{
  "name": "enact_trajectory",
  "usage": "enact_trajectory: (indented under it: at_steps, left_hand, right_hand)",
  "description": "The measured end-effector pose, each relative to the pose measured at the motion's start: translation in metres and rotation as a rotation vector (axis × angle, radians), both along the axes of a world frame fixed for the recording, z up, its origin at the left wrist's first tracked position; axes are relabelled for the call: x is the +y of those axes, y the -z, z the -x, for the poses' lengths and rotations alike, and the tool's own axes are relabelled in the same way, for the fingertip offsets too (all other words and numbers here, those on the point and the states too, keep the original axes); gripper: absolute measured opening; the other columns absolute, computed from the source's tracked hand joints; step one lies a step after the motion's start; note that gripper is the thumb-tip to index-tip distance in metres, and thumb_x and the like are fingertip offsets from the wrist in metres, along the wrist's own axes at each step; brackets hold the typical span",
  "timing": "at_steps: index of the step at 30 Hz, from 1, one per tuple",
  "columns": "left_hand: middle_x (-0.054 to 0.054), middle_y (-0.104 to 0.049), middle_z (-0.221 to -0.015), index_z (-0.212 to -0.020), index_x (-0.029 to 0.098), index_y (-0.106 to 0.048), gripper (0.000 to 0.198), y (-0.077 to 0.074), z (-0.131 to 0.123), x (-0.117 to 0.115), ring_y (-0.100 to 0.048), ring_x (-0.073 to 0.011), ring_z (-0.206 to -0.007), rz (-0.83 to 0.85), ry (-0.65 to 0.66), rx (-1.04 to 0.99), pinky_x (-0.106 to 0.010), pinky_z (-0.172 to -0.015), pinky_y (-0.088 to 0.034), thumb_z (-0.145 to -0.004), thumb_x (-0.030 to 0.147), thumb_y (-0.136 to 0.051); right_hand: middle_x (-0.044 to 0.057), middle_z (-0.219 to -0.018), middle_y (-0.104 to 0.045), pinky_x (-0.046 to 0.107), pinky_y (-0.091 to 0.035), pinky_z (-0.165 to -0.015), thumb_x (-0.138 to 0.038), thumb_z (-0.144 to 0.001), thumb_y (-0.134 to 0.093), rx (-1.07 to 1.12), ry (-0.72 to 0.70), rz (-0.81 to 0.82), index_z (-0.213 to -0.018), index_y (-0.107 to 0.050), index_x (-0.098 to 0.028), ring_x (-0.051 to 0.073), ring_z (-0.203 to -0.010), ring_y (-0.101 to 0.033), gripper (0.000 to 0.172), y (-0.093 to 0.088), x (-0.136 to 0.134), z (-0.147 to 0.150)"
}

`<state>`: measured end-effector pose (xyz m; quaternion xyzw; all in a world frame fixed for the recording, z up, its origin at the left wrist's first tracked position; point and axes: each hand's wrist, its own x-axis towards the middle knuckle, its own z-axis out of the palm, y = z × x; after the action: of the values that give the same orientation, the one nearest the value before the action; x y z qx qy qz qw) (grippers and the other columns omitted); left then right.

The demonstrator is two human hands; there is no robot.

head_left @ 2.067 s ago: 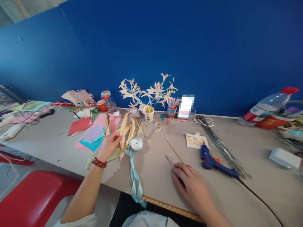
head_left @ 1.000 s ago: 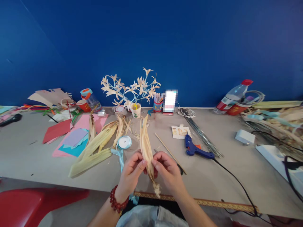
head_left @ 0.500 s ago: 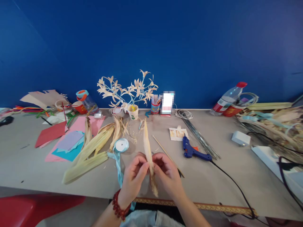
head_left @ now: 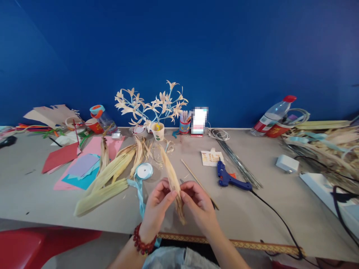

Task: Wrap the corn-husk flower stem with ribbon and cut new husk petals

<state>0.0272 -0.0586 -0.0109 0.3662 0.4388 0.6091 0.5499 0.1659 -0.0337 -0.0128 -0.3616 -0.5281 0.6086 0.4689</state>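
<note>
A long, pale dried corn husk (head_left: 171, 172) is pinched between both hands, its tip pointing away from me and leaning left. My left hand (head_left: 159, 201), with a red bead bracelet at the wrist, grips its left edge between thumb and fingers. On the opposite edge, my right hand (head_left: 198, 203) has its thumb and fingertips closed. More corn husks (head_left: 112, 175) lie to the left, beside a roll of light blue ribbon (head_left: 144, 171). A thin wooden stick (head_left: 196, 179) rests just beyond my right hand.
A blue glue gun (head_left: 228, 177) with a trailing cable lies right, near a bundle of wires (head_left: 238, 162). Husk flowers stand in a paper cup (head_left: 157, 132) at the back. Coloured paper (head_left: 81, 168) is left; a power strip (head_left: 325, 198) and charger (head_left: 287, 163) are right.
The husk's far tip has swung to the left and its face has turned more toward me. Both hands keep hold of it in nearly the same place.
</note>
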Motion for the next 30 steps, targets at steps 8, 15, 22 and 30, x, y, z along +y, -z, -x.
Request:
enact_trajectory:
  at_steps: [8,15,22,30]
  left_hand:
    - [-0.003,-0.059,-0.085,-0.085,0.016,-0.063,0.010,-0.001,0.003,0.001,-0.053,-0.0154,-0.082,-0.099,0.072,0.204,-0.028,-0.078,-0.044,-0.083,0.026,-0.066]
    - [-0.002,-0.059,-0.080,-0.084,0.016,-0.061,0.013,-0.006,0.002,0.002,-0.056,-0.0129,-0.074,0.078,0.085,-0.109,-0.024,-0.070,-0.046,-0.082,0.026,-0.067]
    - [0.006,-0.048,-0.068,-0.079,0.020,-0.048,0.018,-0.009,-0.005,0.005,-0.038,-0.0029,-0.039,0.023,-0.012,-0.500,-0.018,-0.041,-0.036,-0.094,0.029,-0.050]
    - [0.008,-0.039,-0.059,-0.075,0.019,-0.045,0.021,-0.014,0.070,0.008,-0.030,-0.0021,-0.039,-0.180,-0.479,-0.498,-0.012,-0.035,-0.024,-0.089,0.024,-0.061]
  right_hand:
    - [0.005,-0.086,-0.058,0.031,-0.044,-0.075,-0.031,-0.089,-0.059,-0.153,0.011,-0.273,-0.082,-0.062,-0.020,0.019,-0.084,-0.056,0.014,-0.014,0.005,-0.005]
    - [-0.002,-0.071,-0.055,0.023,-0.042,-0.065,-0.034,-0.084,-0.067,0.198,0.078,0.103,-0.077,-0.059,-0.020,0.012,-0.067,-0.051,0.018,-0.004,0.003,-0.003]
    - [-0.001,-0.071,-0.063,0.027,-0.048,-0.063,-0.036,-0.085,-0.065,0.570,0.120,0.328,-0.082,-0.056,-0.022,0.013,-0.061,-0.057,0.017,-0.017,-0.002,0.008]
    - [-0.010,-0.051,-0.033,0.013,-0.029,-0.038,-0.024,-0.084,-0.067,0.846,0.428,0.169,-0.074,-0.054,-0.018,0.004,-0.040,-0.030,0.018,-0.028,0.015,-0.042]
